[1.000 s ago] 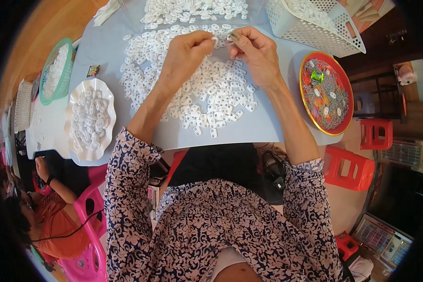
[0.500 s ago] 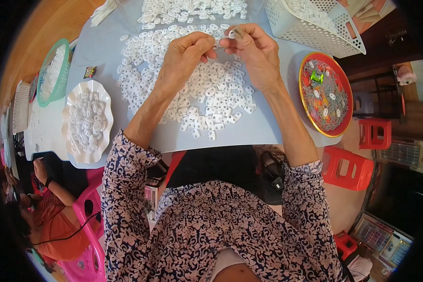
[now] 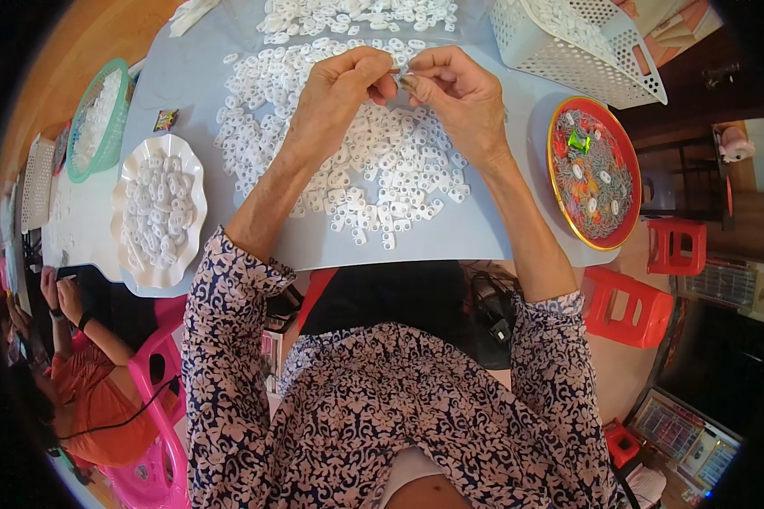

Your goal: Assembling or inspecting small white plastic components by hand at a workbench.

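My left hand [image 3: 339, 93] and my right hand [image 3: 458, 97] meet fingertip to fingertip above a big heap of small white plastic pieces [image 3: 373, 161] spread on the pale blue table [image 3: 475, 233]. Between the fingertips of both hands I pinch one small white piece [image 3: 401, 75]; its exact shape is too small to make out. Both hands hover just over the far part of the heap.
A white scalloped plate [image 3: 157, 212] of white pieces lies at left, a green basket [image 3: 98, 119] beyond it. A red round tray [image 3: 594, 174] sits at right, a white perforated basket [image 3: 577, 42] at far right. Red stools [image 3: 628, 305] stand below. Another person [image 3: 76, 373] sits lower left.
Both hands stay together over the heap; they have shifted slightly and the fingers have worked the small piece between them.
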Action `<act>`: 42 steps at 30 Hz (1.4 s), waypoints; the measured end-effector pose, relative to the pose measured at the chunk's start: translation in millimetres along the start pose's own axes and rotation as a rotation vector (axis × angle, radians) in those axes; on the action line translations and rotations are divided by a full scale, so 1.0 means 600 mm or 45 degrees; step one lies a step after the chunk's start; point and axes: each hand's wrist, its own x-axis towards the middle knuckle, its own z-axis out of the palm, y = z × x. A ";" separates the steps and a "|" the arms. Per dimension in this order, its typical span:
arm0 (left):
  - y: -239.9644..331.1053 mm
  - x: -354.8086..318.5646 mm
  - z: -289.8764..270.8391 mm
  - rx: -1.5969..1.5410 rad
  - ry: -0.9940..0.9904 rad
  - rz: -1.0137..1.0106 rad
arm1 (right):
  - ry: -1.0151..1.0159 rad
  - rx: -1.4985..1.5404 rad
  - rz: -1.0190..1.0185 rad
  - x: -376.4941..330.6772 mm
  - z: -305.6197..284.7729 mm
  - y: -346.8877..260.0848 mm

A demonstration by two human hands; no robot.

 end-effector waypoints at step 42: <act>0.003 0.000 0.003 0.431 -0.082 0.063 | 0.026 -0.205 -0.144 -0.007 0.008 0.014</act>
